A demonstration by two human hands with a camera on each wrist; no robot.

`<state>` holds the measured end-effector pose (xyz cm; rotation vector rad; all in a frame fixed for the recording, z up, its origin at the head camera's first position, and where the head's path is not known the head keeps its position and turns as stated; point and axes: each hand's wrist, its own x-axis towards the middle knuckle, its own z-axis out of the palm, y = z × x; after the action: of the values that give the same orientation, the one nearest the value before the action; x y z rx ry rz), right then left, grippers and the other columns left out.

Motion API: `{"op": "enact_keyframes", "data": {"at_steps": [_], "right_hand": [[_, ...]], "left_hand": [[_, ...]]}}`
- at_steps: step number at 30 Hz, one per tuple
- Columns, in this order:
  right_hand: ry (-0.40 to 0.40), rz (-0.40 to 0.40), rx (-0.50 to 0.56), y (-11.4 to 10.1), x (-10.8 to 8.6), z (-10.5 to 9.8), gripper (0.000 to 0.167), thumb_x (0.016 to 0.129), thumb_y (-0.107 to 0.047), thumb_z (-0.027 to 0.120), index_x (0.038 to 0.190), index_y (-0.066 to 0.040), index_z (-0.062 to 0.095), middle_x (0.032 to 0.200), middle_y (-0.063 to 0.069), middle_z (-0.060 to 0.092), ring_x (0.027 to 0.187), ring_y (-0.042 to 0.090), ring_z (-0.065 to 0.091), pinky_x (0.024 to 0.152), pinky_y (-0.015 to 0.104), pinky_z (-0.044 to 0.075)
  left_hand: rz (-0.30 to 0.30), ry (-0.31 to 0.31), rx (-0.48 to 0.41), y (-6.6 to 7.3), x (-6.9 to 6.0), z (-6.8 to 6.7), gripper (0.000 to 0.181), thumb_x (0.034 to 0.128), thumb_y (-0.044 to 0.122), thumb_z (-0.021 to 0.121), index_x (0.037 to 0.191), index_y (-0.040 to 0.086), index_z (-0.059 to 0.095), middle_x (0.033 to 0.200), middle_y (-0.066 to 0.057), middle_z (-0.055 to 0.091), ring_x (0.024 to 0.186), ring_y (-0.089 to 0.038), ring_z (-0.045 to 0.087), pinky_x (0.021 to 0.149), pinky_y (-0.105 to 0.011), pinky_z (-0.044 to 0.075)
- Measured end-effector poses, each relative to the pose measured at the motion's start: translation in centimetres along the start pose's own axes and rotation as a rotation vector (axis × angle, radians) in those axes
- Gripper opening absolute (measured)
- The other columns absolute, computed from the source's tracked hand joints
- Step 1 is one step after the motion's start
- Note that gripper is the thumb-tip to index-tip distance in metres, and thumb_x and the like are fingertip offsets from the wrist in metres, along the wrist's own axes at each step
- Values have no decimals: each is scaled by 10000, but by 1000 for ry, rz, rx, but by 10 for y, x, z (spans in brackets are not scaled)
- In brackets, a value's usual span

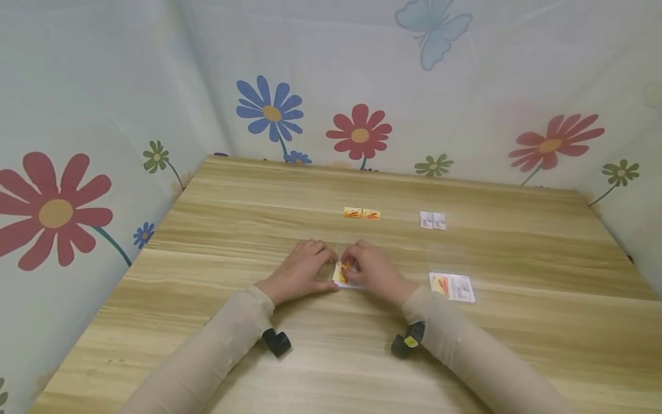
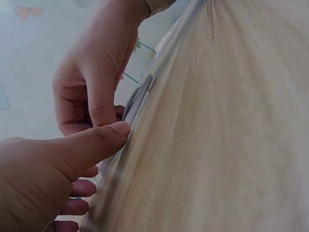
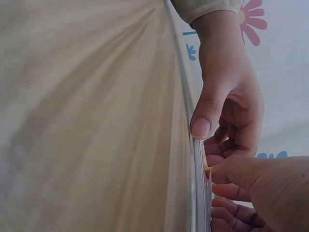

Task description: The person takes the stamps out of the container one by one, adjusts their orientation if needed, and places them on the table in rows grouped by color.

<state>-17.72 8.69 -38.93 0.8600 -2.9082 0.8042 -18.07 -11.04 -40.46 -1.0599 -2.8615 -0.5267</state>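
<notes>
A thin clear case [image 1: 357, 287] lies on the table between the hands, its transparent lid raised behind. My left hand [image 1: 305, 273] grips its left side; in the left wrist view the thumb of my left hand [image 2: 53, 159] lies on the near edge, fingers beyond it. My right hand [image 1: 376, 272] pinches a small yellow-and-red card [image 1: 341, 274] at the left part of the case. In the right wrist view, the card [image 3: 207, 173] shows red and yellow by the thumb of my right hand [image 3: 270, 186]. Its right part is hidden.
Two yellow-and-red cards [image 1: 362, 213] lie side by side farther back, with two pale grey cards [image 1: 432, 220] to their right. At the right, another case [image 1: 460, 287] holds a yellow-red card and a pale one. A flowered curtain [image 1: 310, 52] surrounds the wooden table [image 1: 258, 201].
</notes>
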Motion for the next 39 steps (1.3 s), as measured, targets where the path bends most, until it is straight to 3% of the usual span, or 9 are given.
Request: {"op": "enact_keyframes", "data": {"at_steps": [17, 39], "right_hand": [[-14, 17, -15, -3, 2, 4, 179, 801, -116, 725, 960, -76, 655, 915, 38, 603, 779, 142, 542, 715, 284, 473], [11, -9, -14, -3, 3, 3, 132, 821, -85, 708, 916, -97, 617, 853, 11, 578, 717, 104, 514, 627, 207, 427]], "left_hand": [[2, 10, 12, 0, -2, 1, 518, 764, 468, 761, 1118, 114, 626, 1062, -15, 584, 1040, -204, 524, 1036, -425, 391], [9, 10, 11, 0, 0, 0, 526, 766, 480, 755, 1123, 118, 624, 1073, -10, 591, 1035, -193, 521, 1039, -409, 386]]}}
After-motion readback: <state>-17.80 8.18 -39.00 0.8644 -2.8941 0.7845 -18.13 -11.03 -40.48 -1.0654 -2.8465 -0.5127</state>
